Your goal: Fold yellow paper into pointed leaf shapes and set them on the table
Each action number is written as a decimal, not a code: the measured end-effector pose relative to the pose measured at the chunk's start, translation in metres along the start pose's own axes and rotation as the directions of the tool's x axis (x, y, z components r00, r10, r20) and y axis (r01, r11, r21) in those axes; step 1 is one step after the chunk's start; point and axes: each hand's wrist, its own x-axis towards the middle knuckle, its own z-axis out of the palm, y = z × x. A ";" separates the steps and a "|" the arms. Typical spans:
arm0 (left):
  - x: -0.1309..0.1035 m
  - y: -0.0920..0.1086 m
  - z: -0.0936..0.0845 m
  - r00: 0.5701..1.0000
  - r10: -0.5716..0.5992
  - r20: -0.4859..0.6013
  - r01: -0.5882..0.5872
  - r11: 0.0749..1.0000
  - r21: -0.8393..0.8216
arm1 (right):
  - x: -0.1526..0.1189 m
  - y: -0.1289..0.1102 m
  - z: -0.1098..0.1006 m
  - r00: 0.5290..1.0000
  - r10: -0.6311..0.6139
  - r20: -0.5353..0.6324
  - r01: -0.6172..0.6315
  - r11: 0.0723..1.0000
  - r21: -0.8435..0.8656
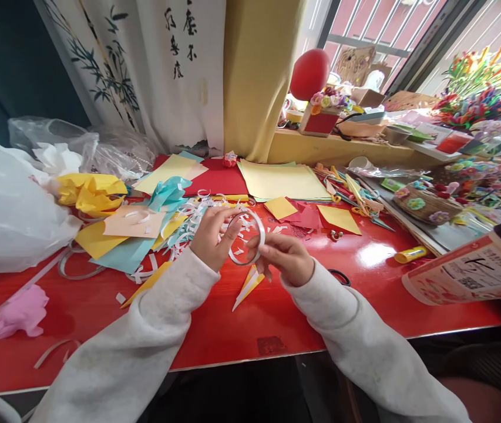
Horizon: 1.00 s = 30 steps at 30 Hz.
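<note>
A thin white ring point(261, 230), which looks like a nearly used-up roll of tape, is held upright between my hands above the red table. My left hand point(213, 236) grips its left side with thumb and fingers. The thumb and fingertips of my right hand point(289, 258) pinch its lower right edge. Just below, a small folded yellow paper point(248, 286) with a white strip along it lies on the table. Behind my left hand spreads a heap of curled white paper strips point(192, 212).
Yellow squares point(340, 220), red paper pieces point(306, 216) and larger sheets point(283, 179) lie farther back. A black loop handle point(340, 276) sits by my right sleeve. A large printed cup point(466, 270) and a yellow glue stick point(410, 254) stand or lie right. Plastic bags point(7, 205) crowd the left.
</note>
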 end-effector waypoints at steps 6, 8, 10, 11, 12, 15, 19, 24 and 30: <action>-0.002 0.003 0.004 0.982 0.190 -0.019 -0.186 0.973 0.137 | 0.005 -0.004 -0.014 0.945 -0.012 -0.328 0.076 0.980 0.183; -0.002 0.002 0.005 0.953 0.287 0.094 -0.299 0.942 0.153 | 0.007 -0.003 -0.017 0.944 -0.006 -0.329 0.099 0.959 0.265; -0.003 0.000 0.006 0.930 0.305 0.204 -0.339 0.928 0.158 | 0.007 -0.003 -0.019 0.947 0.025 -0.321 0.085 0.942 0.324; -0.004 -0.001 0.007 0.928 0.289 0.237 -0.329 0.932 0.154 | 0.007 -0.003 -0.019 0.948 0.041 -0.316 0.072 0.939 0.337; -0.004 -0.002 0.007 0.929 0.266 0.257 -0.309 0.940 0.143 | 0.007 -0.004 -0.018 0.949 0.054 -0.309 0.056 0.940 0.337; -0.006 -0.004 0.008 0.937 0.214 0.277 -0.241 0.968 0.069 | 0.006 -0.005 -0.015 0.958 0.096 -0.271 -0.020 0.963 0.270; -0.006 -0.003 0.008 0.949 0.176 0.263 -0.170 0.984 -0.048 | 0.006 -0.002 -0.010 0.954 0.114 -0.277 -0.097 0.993 0.074; -0.006 0.001 0.008 0.949 0.178 0.261 -0.167 0.984 -0.064 | 0.007 0.003 -0.010 0.955 0.054 -0.291 -0.069 0.997 -0.043; -0.010 0.009 0.007 0.981 0.039 0.189 -0.026 0.997 -0.069 | 0.008 0.005 -0.009 0.932 0.059 -0.357 -0.070 0.997 -0.016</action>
